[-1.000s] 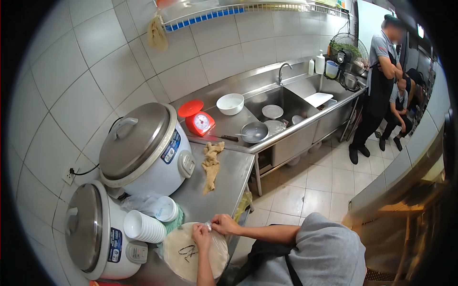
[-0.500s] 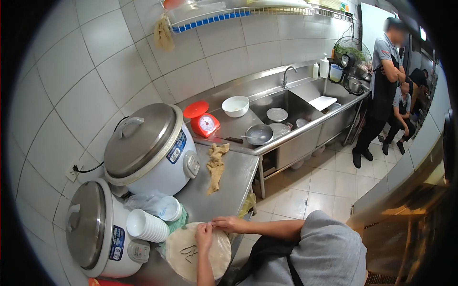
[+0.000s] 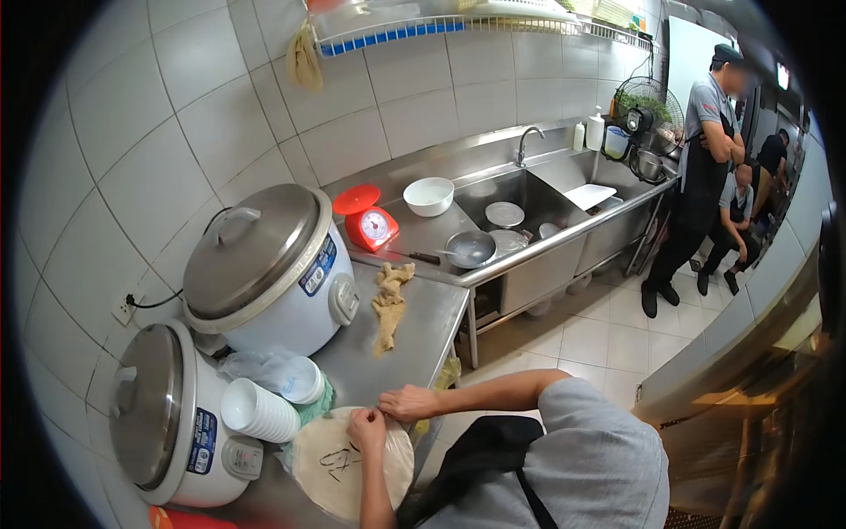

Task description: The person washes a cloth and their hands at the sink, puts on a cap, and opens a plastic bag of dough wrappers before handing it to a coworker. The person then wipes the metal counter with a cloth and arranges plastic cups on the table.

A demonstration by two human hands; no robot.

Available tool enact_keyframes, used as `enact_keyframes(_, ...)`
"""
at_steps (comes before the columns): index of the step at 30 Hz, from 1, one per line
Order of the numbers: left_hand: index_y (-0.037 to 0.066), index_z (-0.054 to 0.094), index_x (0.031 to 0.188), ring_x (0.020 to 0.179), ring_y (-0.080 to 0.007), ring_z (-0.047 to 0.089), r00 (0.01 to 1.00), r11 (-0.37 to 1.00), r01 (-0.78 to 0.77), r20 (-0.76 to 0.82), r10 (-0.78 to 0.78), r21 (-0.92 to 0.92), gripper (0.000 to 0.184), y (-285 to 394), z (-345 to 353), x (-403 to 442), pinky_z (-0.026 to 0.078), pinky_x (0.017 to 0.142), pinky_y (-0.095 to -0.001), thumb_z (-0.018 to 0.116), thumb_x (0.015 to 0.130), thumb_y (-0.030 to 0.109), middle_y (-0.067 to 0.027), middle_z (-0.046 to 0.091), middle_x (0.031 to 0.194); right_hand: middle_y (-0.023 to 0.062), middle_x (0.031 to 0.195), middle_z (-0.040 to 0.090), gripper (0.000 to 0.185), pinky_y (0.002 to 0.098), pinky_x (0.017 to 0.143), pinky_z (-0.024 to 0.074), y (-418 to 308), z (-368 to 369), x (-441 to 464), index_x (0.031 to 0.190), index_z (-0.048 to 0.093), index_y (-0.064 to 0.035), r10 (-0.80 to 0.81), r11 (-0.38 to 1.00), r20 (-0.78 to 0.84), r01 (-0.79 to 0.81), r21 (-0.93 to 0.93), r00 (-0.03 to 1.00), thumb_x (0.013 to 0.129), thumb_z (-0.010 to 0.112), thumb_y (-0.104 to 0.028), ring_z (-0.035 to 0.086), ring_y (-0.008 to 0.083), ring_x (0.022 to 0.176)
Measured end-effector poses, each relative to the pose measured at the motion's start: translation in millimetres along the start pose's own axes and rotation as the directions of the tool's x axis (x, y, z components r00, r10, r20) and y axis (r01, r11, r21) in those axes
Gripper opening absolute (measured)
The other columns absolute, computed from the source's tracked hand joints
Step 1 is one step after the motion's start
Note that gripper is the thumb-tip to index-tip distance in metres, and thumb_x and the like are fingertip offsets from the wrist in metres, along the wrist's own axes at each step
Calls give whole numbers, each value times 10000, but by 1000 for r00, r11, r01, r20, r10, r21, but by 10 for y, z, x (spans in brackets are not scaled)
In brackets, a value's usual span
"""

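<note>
A round, flat, pale pack of what look like rice paper sheets (image 3: 322, 467), in clear plastic with black marks on top, lies on the steel counter. At its upper edge my left hand (image 3: 367, 429) is closed, fingers pinching the plastic. Beside it, my right hand (image 3: 410, 403) is also closed on the edge, with the fingertips of both hands almost meeting. What exactly is between the fingertips is too small to make out. Stacked white plastic cups (image 3: 260, 410) lie on their side next to the pack, with a second white cup stack (image 3: 302, 381) behind.
Two large rice cookers (image 3: 256, 256) stand along the wall at left. A tan cloth (image 3: 389, 309) lies on the counter, with a red scale (image 3: 370, 227), white bowl (image 3: 429, 197), knife (image 3: 425, 257) and metal pan (image 3: 470, 249) beyond. A person (image 3: 705, 176) stands by the sink.
The view has shifted slightly, so the scene sits a little further left. My hands stay at the pack's upper edge, with the fingers slightly rearranged.
</note>
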State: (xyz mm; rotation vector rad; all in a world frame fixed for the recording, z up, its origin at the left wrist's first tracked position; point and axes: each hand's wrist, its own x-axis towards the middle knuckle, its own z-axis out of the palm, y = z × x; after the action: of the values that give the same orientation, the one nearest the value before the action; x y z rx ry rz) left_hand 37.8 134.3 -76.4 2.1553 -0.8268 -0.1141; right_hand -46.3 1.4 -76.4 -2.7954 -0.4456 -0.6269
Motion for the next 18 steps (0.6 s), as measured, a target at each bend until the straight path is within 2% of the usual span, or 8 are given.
enact_keyframes(2, -22, 547, 674, 727, -272, 526, 1000, 997, -6, 19, 4, 81, 153, -5, 44, -12, 407, 681, -352, 597, 715, 116, -134, 529, 795, 93, 789, 434, 179, 302, 472, 453, 34, 4, -3, 828, 457, -19, -15, 999, 20, 16, -50, 1000, 756, 500, -177, 510, 210, 706)
enact_keyframes(5, 7, 569, 807, 806, -284, 510, 998, 997, 52, -21, -54, -55, 128, 113, 52, -67, 371, 736, -375, 581, 731, 109, -124, 515, 891, 86, 789, 435, 192, 296, 469, 457, 83, 11, -31, 834, 462, -22, -76, 990, 44, 81, -119, 996, 748, 506, -188, 507, 203, 710)
enact_keyframes(8, 42, 569, 915, 867, -290, 484, 982, 980, -189, 41, 186, 65, 177, -55, 115, -35, 317, 785, -405, 547, 774, 147, -111, 497, 956, 77, 789, 448, 198, 314, 480, 467, 108, -32, 53, 834, 467, -19, -92, 982, 40, 97, -160, 995, 739, 515, -185, 527, 205, 702)
enact_keyframes(14, 72, 591, 906, 936, -264, 449, 977, 959, -209, 69, 199, 190, 216, 22, 61, -102, 272, 823, -403, 492, 822, 245, -104, 498, 946, 112, 778, 520, 260, 361, 524, 478, 204, -3, 161, 822, 496, -5, 53, 991, 134, -35, -130, 990, 680, 578, -207, 573, 269, 642)
enact_keyframes(17, 81, 600, 887, 937, -249, 447, 973, 952, -229, 29, 228, 205, 200, 49, 72, -114, 272, 822, -390, 514, 797, 238, -91, 493, 923, 146, 785, 542, 262, 398, 557, 478, 199, -82, 176, 815, 522, -18, 176, 981, 204, -188, 42, 963, 656, 605, -209, 568, 311, 646)
enact_keyframes(18, 83, 603, 875, 931, -246, 448, 973, 950, -231, 26, 231, 208, 195, 58, 81, -116, 273, 821, -385, 521, 785, 235, -85, 491, 911, 150, 787, 543, 239, 405, 560, 473, 219, -96, 173, 804, 530, -24, 274, 941, 245, -312, 133, 930, 661, 602, -202, 565, 318, 660)
